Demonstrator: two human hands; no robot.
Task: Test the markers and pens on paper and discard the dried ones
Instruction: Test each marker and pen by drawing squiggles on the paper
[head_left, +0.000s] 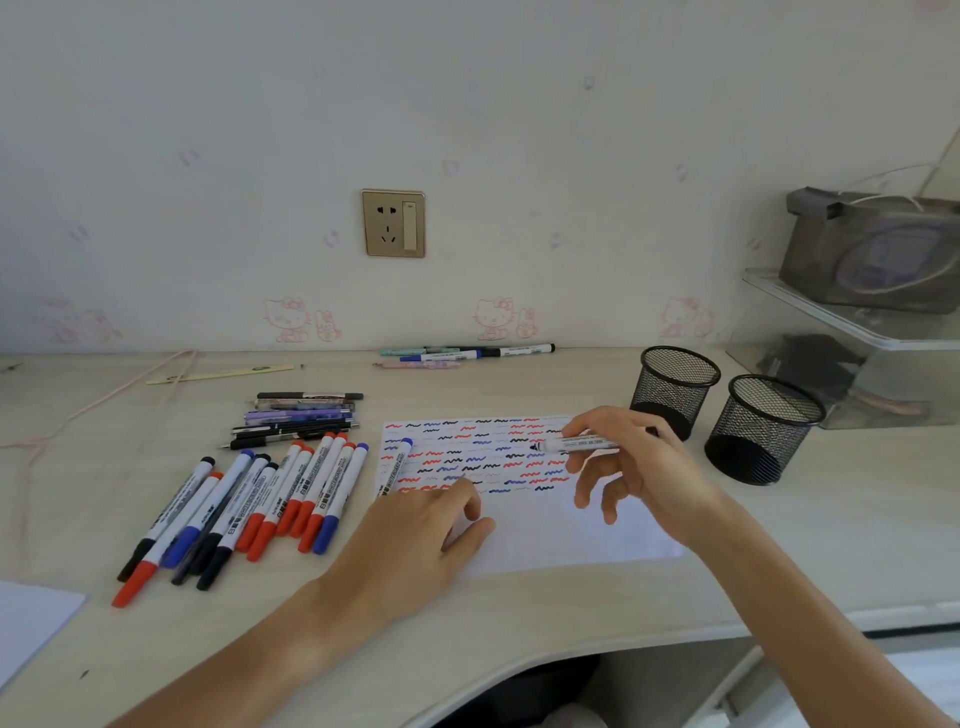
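Head view only. Right hand raised just above the paper, fingers pinched round a black marker, uncapped, held low, probably ready for another test stroke. Long axis roughly level, running left to right, tip pointing left over the squiggle rows. Left hand pressed flat on the paper's near-left part, fingers loosely spread and holding nothing, likely pinning the sheet. Blue-capped marker lying on the paper's left edge. Capped markers fanned on the desk at left; two mesh cups at right.
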